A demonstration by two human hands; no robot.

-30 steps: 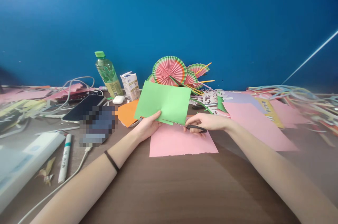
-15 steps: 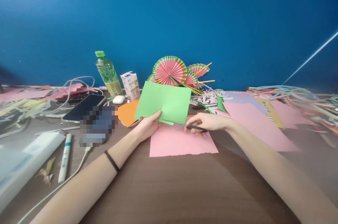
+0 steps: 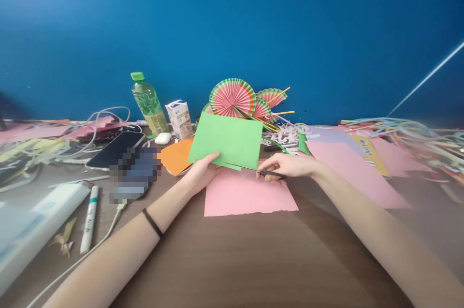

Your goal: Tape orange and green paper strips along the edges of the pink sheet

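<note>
Green paper (image 3: 228, 139) has slid slightly rightward over the past second, and the right hand (image 3: 286, 165) with its scissors (image 3: 273, 173) has drifted a little the same way. Nearest, brown tabletop (image 3: 232, 264) stretches between the forearms, and a white marker (image 3: 89, 221) lies left of the left one. Just below both hands is a pink sheet (image 3: 250, 197), its near edge ragged. The left hand (image 3: 201, 172) pinches the green paper low on its left part, thumb on the face; the right hand's fingers curl around the black handles, blades at the paper's lower edge, seemingly almost together, though too small to be sure. A narrow strip (image 3: 232, 167) hangs there between the hands. Beyond the left hand lie orange paper (image 3: 176, 155), then a carton (image 3: 179, 119) and bottle (image 3: 148, 105); straight past both hands, pleated fans (image 3: 232, 97) sit before the blue wall (image 3: 232, 18).
</note>
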